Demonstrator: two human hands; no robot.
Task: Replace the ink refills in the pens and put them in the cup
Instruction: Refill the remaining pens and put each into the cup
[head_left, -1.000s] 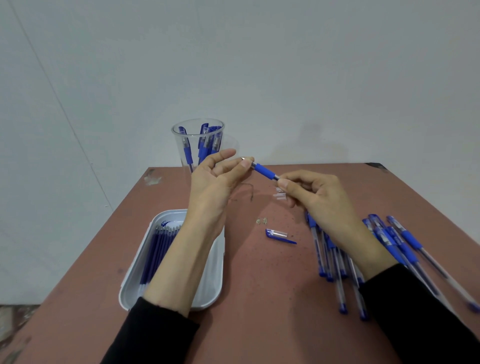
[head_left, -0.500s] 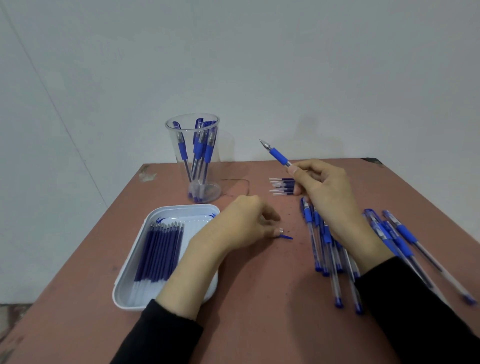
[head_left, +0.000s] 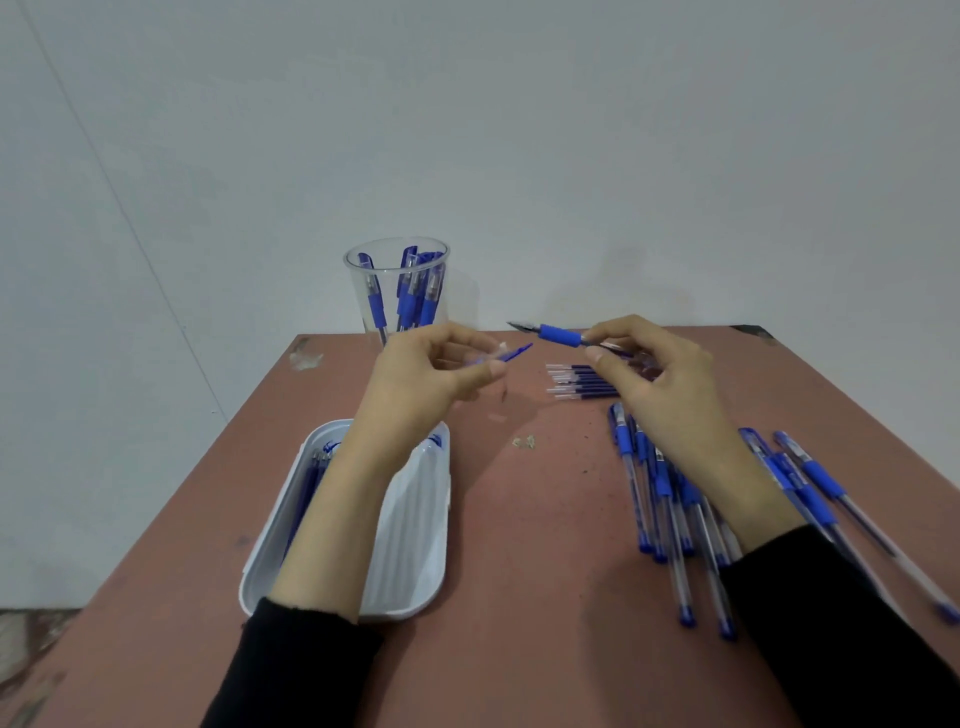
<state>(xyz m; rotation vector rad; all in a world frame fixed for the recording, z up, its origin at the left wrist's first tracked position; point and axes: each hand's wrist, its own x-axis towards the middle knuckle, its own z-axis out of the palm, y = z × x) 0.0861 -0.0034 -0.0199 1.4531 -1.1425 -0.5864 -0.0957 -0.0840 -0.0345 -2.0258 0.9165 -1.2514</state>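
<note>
White rounded plastic tray (head_left: 415, 571) w/ slim dark refills (head_left: 306, 483) is seen under the left forearm. Clear-barrelled pens (head_left: 660, 493) are fanned beneath the right grip (head_left: 660, 384), w/ bare matte worktop (head_left: 519, 519) btwn. A blue-clipped cap (head_left: 511, 352) is pinched by the left grip (head_left: 421, 384), a rubber-sleeved pen (head_left: 558, 335) by the right, apart. Beyond the left grip, a clear round cup (head_left: 397, 291) is set at the far edge.

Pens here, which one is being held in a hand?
The pen pinched in the right hand, bare tip pointing left; the rest lie flat on the table or stand in the cup.
</note>
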